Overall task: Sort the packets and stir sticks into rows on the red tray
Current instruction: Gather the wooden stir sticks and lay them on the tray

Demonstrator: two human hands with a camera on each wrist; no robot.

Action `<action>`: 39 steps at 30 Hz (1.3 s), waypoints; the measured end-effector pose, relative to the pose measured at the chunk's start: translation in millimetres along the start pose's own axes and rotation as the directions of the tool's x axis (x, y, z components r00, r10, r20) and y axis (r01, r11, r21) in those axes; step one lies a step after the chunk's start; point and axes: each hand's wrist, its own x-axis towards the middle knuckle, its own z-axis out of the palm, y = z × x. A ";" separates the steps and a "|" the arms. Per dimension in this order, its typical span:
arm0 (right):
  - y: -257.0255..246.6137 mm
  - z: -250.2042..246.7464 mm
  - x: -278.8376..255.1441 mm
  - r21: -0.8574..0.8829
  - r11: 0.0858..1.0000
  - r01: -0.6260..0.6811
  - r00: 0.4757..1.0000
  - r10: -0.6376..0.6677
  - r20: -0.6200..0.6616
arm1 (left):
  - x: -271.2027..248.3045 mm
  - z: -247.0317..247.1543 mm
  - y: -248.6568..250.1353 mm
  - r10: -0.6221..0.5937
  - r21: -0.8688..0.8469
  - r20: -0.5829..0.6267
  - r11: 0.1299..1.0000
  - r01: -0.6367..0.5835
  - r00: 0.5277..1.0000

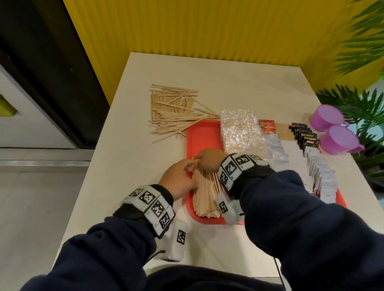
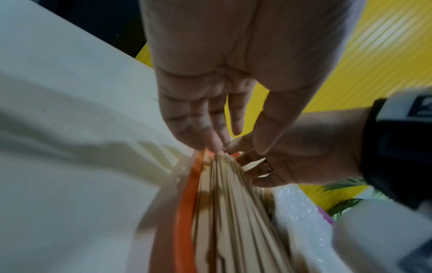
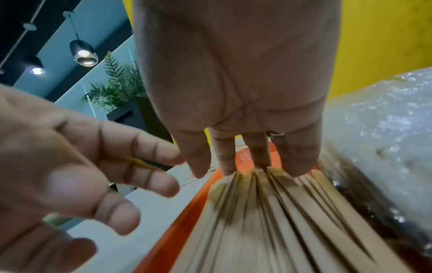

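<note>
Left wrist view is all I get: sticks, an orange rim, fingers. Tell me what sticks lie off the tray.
Observer: A loose pile of stir sticks lies on the table, beyond the far left corner of the red tray; too many to count.
Operator: Report the packets.
Observer: White packets stand in rows along the tray's right side, with black packets and red packets farther back.
Operator: Name anything beside the tray.
Observer: Two purple cups stand on the table to its right.
</note>
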 end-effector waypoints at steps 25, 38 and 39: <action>24.5 -18.4 -26.1 -0.108 0.989 0.098 0.983 -0.113 -0.143 | 6.0 21.7 -0.2 -0.107 0.400 -0.108 0.905 0.142 0.988; 46.2 31.2 -55.8 0.332 0.943 -0.016 0.995 -0.018 0.097 | 13.9 21.7 -0.6 -0.159 0.432 -0.125 0.880 0.198 0.979; 46.8 29.7 -58.2 0.346 0.937 -0.047 0.996 0.018 0.086 | 14.9 21.7 -1.2 -0.172 0.428 -0.120 0.880 0.207 0.978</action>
